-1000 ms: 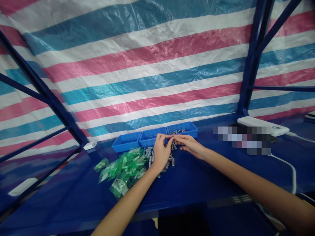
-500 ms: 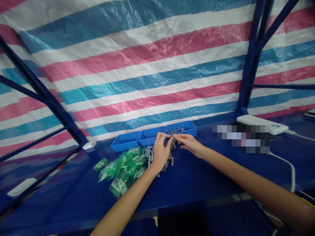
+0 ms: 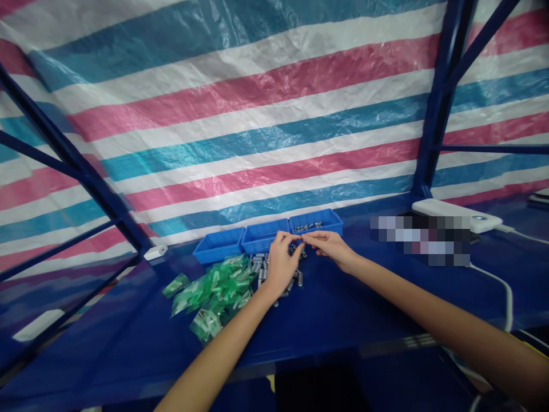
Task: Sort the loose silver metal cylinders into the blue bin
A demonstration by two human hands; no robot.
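Observation:
My left hand is over a pile of small metal cylinders, its fingers closed in a pinch. Its fingertips meet those of my right hand, which is pinched too. Between them is something tiny and dark, too small to name. Just behind the hands stand three blue bins: a left bin, a middle bin and a right bin with several small metal parts in it. Left of the pile lies a heap of green-and-clear plastic packets.
A white power bank with a white cable lies at the right, beside a blurred-out object. A small white box sits at the back left. Blue metal posts and a striped plastic sheet bound the blue table.
The fingertips of both hands have shifted very slightly while staying together. The bins, packets and metal cylinders lie as before.

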